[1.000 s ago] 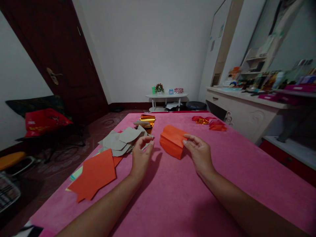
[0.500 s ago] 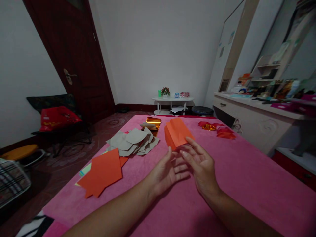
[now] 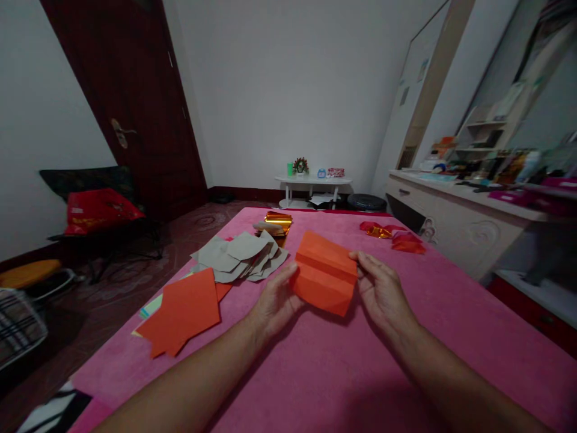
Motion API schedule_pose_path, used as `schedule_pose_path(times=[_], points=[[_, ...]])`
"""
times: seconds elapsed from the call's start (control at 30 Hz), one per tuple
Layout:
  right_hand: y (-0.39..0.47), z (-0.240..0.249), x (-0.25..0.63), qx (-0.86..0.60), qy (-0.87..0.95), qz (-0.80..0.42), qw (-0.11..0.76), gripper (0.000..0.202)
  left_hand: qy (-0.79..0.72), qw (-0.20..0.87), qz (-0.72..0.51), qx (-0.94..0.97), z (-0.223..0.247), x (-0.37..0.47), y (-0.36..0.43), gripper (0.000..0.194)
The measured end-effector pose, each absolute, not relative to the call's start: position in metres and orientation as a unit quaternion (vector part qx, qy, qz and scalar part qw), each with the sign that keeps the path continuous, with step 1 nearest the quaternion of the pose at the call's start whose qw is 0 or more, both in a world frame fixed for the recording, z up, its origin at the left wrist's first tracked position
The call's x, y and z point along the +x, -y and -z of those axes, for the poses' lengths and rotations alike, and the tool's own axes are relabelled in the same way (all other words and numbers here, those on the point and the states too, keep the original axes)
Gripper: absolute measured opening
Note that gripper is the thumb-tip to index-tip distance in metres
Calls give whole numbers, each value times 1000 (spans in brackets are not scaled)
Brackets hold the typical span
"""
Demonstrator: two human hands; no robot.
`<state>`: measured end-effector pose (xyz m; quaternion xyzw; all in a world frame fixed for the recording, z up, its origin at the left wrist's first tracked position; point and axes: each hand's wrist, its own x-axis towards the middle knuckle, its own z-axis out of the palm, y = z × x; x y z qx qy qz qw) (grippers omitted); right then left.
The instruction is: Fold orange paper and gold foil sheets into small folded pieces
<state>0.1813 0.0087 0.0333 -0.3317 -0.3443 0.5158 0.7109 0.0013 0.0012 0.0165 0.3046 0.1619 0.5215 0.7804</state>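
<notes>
**Creased orange paper (image 3: 325, 270) held in both hands over a pink tabletop (image 3: 324, 373)**

So the creased orange paper is up in front of the person, pretty much mid-table, with folds running across its middle. The left hand (image 3: 280, 300) has it by the left edge, thumb along the side and the other fingers mostly hidden behind the sheet, so I can't tell exactly how they're curled. The right hand (image 3: 383, 285) is pinching the upper right corner between the thumb and fingertips, with the rest of that hand bent loosely below.

Over on the left there's a messy spread of gray paper pieces (image 3: 234, 255), and nearer the person some flat orange sheets (image 3: 184, 310) lying over pale green and yellow ones. A shiny gold roll (image 3: 278, 221) sits just past the gray stuff. Far right of the tabletop: a red and gold bundle (image 3: 378, 231) with a flat red piece (image 3: 408, 242) next to it.

Background's a little white table (image 3: 313, 180) against the wall, plus a red bag (image 3: 101, 210) on a dark chair (image 3: 85, 176) by the door (image 3: 130, 108).
</notes>
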Motion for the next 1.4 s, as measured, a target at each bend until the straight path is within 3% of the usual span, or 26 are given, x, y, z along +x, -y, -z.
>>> schedule_pose_path(times=[0.13,0.23,0.53,0.9,1.07,1.2,1.4], points=[[-22,-24,196,-387,354,-602,601,10,-178,734,-523,394,-15,-5,-9,54],[-23,-16,200,-410,364,-615,567,9,-215,693,-505,467,-15,-10,-15,67],[-21,-13,199,-446,438,-588,514,19,-278,633,-484,537,-3,-16,-24,34],[-14,-17,190,-403,510,-526,547,40,-315,597,-546,497,-1,-12,-22,37],[-15,-12,186,-447,532,-439,570,22,-357,580,-550,485,2,-13,-22,31],[-16,-7,186,-452,533,-442,562,20,-376,580,-554,464,3,-15,-25,27],[-18,1,189,-469,532,-437,554,20,-365,603,-537,463,5,-16,-28,36]])
